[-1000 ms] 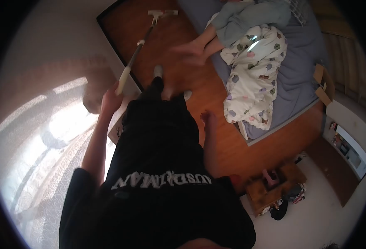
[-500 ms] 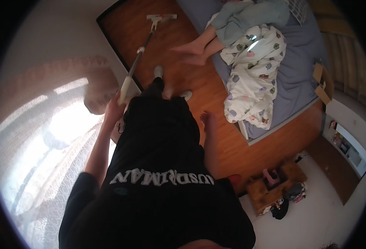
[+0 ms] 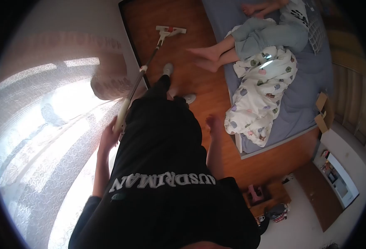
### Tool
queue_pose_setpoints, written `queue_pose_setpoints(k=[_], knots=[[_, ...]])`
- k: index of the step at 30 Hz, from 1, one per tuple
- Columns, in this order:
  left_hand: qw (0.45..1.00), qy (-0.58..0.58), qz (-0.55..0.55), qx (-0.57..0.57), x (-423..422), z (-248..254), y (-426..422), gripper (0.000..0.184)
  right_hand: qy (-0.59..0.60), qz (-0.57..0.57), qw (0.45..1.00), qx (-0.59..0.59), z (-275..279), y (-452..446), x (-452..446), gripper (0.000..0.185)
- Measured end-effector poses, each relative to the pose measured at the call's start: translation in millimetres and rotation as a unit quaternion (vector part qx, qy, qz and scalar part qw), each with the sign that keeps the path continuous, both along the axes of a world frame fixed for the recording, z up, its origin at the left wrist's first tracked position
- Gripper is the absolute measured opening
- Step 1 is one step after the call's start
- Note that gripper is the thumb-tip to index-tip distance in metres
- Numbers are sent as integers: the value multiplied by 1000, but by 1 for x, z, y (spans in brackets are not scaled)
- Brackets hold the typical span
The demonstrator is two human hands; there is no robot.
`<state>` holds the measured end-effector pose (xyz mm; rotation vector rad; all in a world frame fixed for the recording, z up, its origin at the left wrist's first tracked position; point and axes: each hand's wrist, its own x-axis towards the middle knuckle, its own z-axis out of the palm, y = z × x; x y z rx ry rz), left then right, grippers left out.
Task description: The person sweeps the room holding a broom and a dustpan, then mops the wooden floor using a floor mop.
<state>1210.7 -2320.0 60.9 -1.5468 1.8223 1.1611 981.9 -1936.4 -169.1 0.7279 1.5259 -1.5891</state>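
Note:
My left hand (image 3: 110, 135) is wrapped round the pale upper handle of a sponge mop (image 3: 127, 101), down at my left side by the curtain. Its thin pole runs forward to a white and red mop head (image 3: 170, 30), which rests on the wooden floor ahead of my shoes. My right hand (image 3: 213, 124) hangs low beside my right hip, loosely open and a little blurred, with nothing seen in it. Floorboards (image 3: 222, 145) lie below that hand.
On the right stands a bed with a grey-blue sheet (image 3: 293, 112) and a patterned quilt (image 3: 266, 91). Another person's bare feet (image 3: 208, 56) stick out past its edge. A bright lace curtain (image 3: 66, 166) hangs left. Behind are a wooden cabinet (image 3: 274, 195) and a cardboard box (image 3: 323, 112).
My left hand has drawn the mop handle back toward my body, and the mop head sits slightly lower in view. My right hand has shifted slightly. The view has turned.

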Motion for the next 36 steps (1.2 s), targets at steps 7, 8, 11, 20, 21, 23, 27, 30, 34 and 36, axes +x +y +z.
queue_pose_setpoints(k=[7,8,11,20,21,23,27,30,34,36], knots=[[979,159,127,-17,18,-8,42,50,-60,59,996,5,10,-16,21,24],[974,192,117,-36,17,-25,40,51,-55,59,997,3,5,-19,13,24],[973,184,136,-11,-25,-36,32,52,-56,51,995,59,15,-21,4,26],[944,278,162,77,-175,-169,66,27,22,271,962,-5,80,-164,-56,34],[961,256,34,-95,-174,-204,93,33,22,274,961,-9,90,-183,-61,34],[976,200,-74,37,-174,-184,108,45,-107,269,956,-43,100,-215,-66,34],[928,164,-306,135,-164,-138,116,52,-55,404,913,-9,64,-211,-42,30],[906,195,-306,217,-167,-110,101,43,1,417,907,-63,-22,-151,-17,26],[877,245,-242,335,-192,-95,60,29,24,530,831,167,22,-68,-20,9],[914,214,-268,218,-201,-115,37,28,-92,506,834,201,69,-24,2,7]])
